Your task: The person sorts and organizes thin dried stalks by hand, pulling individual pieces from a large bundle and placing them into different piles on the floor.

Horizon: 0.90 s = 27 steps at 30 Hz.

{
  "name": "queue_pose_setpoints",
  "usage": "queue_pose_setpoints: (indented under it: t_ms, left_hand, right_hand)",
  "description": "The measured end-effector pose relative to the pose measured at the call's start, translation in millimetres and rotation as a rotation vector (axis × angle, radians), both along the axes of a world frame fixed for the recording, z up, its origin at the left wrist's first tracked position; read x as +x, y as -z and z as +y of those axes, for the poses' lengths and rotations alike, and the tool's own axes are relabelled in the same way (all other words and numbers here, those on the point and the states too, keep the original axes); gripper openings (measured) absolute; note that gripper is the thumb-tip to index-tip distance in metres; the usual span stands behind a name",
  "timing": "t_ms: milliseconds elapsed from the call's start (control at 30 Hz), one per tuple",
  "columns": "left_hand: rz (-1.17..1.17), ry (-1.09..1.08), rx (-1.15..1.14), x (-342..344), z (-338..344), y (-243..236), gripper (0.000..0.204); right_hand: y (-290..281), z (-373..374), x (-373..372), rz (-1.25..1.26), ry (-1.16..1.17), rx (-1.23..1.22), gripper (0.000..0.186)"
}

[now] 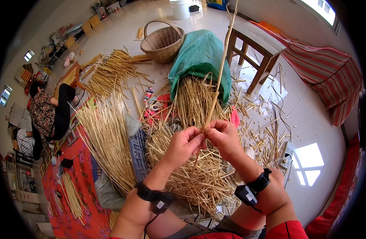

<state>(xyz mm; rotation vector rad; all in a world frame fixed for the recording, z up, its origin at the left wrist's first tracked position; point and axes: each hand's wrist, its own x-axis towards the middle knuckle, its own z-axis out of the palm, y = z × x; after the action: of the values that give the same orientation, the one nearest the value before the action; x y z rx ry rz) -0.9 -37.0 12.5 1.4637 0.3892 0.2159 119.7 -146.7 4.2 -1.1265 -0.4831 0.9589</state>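
Both hands meet in the middle, pinching one long dry straw stalk (pixel 219 79) that rises past the top of the view and thins out below the fingers. My left hand (pixel 182 145) grips it between thumb and fingers, and my right hand (pixel 222 137) pinches it just beside, fingertips touching. Beneath the hands lies a loose heap of cut straw pieces (pixel 203 185). Just beyond, a green woven sack (pixel 201 49) lies on its side with a bundle of stalks (pixel 195 95) showing from its mouth. Each wrist wears a black strapped device.
A bundle of long pale stalks (pixel 107 135) leans by a blue plastic crate (pixel 138 155) at left. Further off are a wicker basket (pixel 161 42), more stalks (pixel 113 73) and a wooden stool (pixel 256 38). A power strip (pixel 286 155) lies at right. Two people sit at far left.
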Motion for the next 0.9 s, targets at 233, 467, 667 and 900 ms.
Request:
queue_pose_setpoints:
  t_ms: [233, 467, 667, 900]
  left_hand:
    - [-0.011, 0.051, -0.079, -1.5, 1.2, -4.5, 0.014]
    - [-0.026, 0.142, -0.288, -3.7, 4.2, -6.7, 0.018]
    - [-0.02, 0.188, -0.33, -6.3, 5.0, -10.5, 0.019]
    - [-0.023, 0.202, -0.424, -6.2, 5.4, -6.7, 0.023]
  right_hand:
    - [-2.1, -0.7, 1.8, -0.011, -0.069, 0.015, 0.011]
    - [5.6, -0.1, 1.4, 0.301, -0.204, 0.162, 0.015]
    - [4.0, -0.4, 1.0, 0.297, -0.208, 0.121, 0.011]
    - [13.2, 0.7, -0.6, 0.359, -0.216, 0.101, 0.014]
